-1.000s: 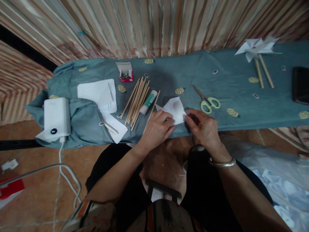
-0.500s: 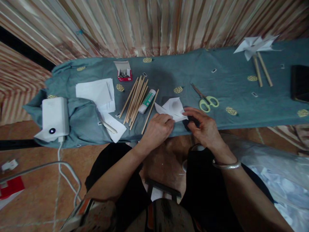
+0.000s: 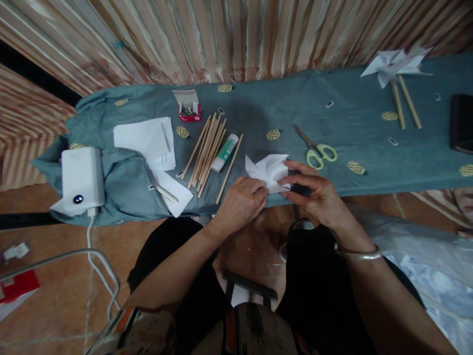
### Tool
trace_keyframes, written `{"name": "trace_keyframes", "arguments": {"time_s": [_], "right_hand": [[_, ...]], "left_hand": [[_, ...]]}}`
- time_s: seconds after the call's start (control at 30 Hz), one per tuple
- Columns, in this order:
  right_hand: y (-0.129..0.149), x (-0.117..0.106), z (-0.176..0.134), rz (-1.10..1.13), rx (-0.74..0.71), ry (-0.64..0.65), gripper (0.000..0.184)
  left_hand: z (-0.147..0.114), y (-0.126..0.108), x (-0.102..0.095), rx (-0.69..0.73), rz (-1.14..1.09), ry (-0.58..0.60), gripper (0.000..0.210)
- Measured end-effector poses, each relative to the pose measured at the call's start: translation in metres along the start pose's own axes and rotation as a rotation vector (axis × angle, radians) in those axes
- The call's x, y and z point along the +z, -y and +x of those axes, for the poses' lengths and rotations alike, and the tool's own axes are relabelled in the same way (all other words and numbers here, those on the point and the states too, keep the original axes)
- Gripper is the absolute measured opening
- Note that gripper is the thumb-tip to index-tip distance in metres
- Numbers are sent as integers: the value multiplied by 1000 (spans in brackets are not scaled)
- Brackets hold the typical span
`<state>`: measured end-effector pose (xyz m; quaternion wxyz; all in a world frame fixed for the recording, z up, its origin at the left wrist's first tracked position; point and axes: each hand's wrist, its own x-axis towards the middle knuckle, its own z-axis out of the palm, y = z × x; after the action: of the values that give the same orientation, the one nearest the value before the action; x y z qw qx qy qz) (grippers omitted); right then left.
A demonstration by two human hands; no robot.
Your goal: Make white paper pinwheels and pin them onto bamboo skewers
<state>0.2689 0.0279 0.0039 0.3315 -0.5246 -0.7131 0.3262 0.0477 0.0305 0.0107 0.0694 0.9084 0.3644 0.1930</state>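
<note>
A white paper pinwheel head (image 3: 269, 166) with cut, bent-in flaps lies near the front edge of the cloth-covered table. My left hand (image 3: 242, 199) pinches its lower left part, fingers curled. At its right edge, my right hand (image 3: 317, 193) grips the paper between thumb and fingertips; the fingers partly cover that side. Just left of the paper rests a single wooden stick (image 3: 229, 168), beside a glue stick (image 3: 224, 153) and a bundle of wooden sticks (image 3: 207, 154). Scissors (image 3: 316, 150) with green handles lie beyond my right hand.
A red box (image 3: 189, 111) of small metal pins stands open at the back. Paper sheets (image 3: 142, 140) and a white power bank (image 3: 82, 177) with a cable are on the left. Finished pinwheels (image 3: 392, 66) on sticks lie far right, near a dark object (image 3: 461, 123).
The pinwheel paper has shifted slightly right, and its flaps now stand folded in toward the middle. My right hand's fingers have moved onto its right edge; my left hand keeps its pinch.
</note>
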Motion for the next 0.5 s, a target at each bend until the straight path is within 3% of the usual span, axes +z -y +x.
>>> {"name": "trace_keyframes", "arguments": {"time_s": [0.17, 0.5], "right_hand": [[2, 5, 4, 21, -25, -40, 7], [-1, 11, 10, 54, 19, -87, 7]], "left_hand": [[0, 0, 0, 1, -6, 20, 21], [-2, -1, 1, -15, -30, 9, 20]]}}
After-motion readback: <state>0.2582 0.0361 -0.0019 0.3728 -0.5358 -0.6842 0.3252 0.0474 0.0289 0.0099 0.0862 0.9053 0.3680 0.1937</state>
